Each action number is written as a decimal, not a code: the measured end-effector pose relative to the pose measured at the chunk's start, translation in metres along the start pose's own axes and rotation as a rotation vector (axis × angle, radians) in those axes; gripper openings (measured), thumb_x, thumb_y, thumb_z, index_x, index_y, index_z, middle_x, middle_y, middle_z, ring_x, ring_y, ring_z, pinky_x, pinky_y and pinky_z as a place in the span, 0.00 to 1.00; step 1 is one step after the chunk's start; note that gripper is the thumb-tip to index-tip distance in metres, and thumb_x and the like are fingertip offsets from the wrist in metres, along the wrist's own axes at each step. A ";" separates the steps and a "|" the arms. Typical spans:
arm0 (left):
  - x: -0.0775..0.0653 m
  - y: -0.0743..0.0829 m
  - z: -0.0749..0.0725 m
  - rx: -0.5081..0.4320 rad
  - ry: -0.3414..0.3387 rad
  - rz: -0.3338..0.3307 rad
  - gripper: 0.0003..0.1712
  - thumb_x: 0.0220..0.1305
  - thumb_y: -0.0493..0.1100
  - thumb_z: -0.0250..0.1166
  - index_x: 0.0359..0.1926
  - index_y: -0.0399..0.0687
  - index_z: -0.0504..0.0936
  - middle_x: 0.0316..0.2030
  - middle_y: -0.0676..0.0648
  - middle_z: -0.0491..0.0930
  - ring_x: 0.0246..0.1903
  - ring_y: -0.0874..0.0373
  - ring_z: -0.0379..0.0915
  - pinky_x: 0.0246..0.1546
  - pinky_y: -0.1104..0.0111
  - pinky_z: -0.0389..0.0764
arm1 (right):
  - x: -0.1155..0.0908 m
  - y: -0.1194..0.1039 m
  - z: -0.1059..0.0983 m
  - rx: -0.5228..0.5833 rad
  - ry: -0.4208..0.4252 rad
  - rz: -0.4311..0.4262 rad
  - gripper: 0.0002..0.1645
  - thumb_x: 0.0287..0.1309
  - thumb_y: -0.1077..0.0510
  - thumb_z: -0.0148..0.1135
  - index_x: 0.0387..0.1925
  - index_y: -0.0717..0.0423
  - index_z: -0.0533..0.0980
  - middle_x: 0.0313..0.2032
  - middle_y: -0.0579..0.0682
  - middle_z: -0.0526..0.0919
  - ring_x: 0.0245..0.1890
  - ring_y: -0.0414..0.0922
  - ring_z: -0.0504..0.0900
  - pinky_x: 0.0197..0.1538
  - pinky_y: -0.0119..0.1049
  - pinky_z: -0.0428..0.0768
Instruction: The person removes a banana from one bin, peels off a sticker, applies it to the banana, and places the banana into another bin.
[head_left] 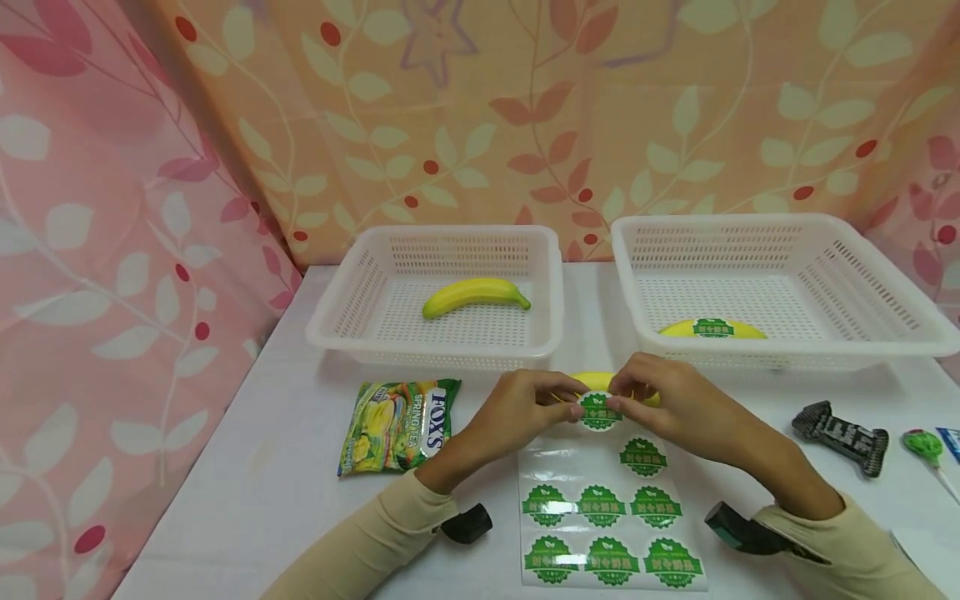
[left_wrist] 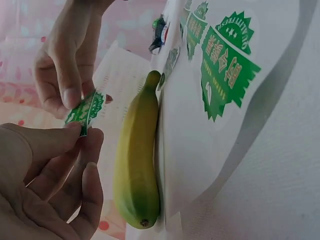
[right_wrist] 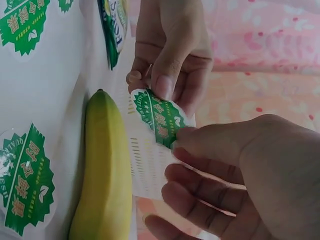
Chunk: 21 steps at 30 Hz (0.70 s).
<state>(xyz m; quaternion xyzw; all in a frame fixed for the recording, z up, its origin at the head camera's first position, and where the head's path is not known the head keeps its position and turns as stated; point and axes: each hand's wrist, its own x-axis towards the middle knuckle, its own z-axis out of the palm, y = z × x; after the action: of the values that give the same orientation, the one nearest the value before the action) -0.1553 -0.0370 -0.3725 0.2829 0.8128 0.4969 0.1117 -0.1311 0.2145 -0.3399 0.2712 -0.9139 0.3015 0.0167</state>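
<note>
Between my two hands is a round green-and-white sticker (head_left: 598,411), its opposite edges pinched between thumb and fingers. My left hand (head_left: 517,414) grips the left edge and my right hand (head_left: 667,406) the right edge. Below the raised sticker a yellow banana (left_wrist: 139,160) with greenish ends lies on the table; the head view shows it partly behind the hands. Nearer to me is a white sheet of green stickers (head_left: 573,533), with bare backing in its upper part.
A white basket (head_left: 435,354) at back left holds a banana (head_left: 474,296). Another basket (head_left: 795,354) at back right holds a banana with a sticker (head_left: 712,328). A Fox's candy bag (head_left: 397,427) lies left, a black wrapped candy (head_left: 842,437) and green lollipop (head_left: 924,446) right.
</note>
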 end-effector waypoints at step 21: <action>0.026 0.010 0.021 0.499 -0.103 0.058 0.41 0.69 0.58 0.73 0.77 0.50 0.71 0.73 0.48 0.73 0.73 0.54 0.68 0.74 0.52 0.68 | 0.004 0.033 0.004 0.172 -0.075 0.172 0.10 0.77 0.54 0.61 0.50 0.56 0.79 0.53 0.54 0.82 0.56 0.58 0.83 0.57 0.61 0.82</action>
<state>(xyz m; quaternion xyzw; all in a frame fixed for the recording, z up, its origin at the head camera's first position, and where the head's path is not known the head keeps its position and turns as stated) -0.1631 -0.0034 -0.3708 0.3498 0.8951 0.2688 0.0652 -0.1511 0.2325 -0.3602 0.2032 -0.9046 0.3686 -0.0668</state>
